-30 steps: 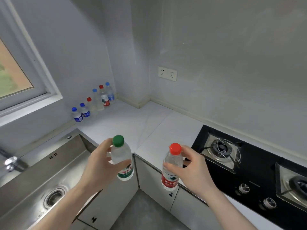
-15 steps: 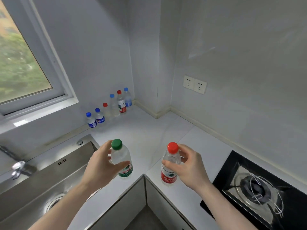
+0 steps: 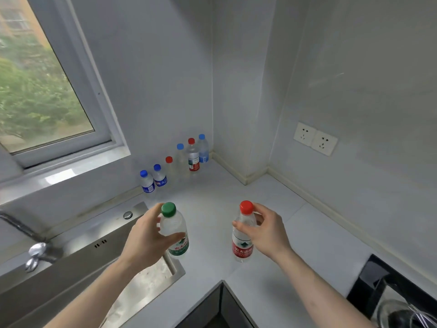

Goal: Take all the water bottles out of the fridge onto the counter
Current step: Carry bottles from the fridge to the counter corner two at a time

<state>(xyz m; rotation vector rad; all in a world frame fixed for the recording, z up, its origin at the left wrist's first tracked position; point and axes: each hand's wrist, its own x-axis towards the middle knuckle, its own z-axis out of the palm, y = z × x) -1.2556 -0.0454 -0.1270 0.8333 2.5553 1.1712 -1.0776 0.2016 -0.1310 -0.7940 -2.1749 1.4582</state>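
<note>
My left hand point(image 3: 146, 242) grips a clear water bottle with a green cap and green label point(image 3: 175, 230), held upright over the counter's near left part beside the sink. My right hand point(image 3: 267, 233) grips a clear bottle with a red cap and red label point(image 3: 242, 235), upright above the white counter point(image 3: 212, 209). Several more water bottles with blue and red caps point(image 3: 176, 162) stand in a row along the back wall under the window. The fridge is out of view.
A steel sink point(image 3: 71, 275) with a tap point(image 3: 35, 252) lies at the left. A black gas hob point(image 3: 397, 297) sits at the lower right. Two wall sockets point(image 3: 314, 138) are on the right wall. The counter bends round an inner corner.
I have moved closer to the counter corner and both hands have carried their bottles forward over the counter. The hob has slid toward the right edge of the view.
</note>
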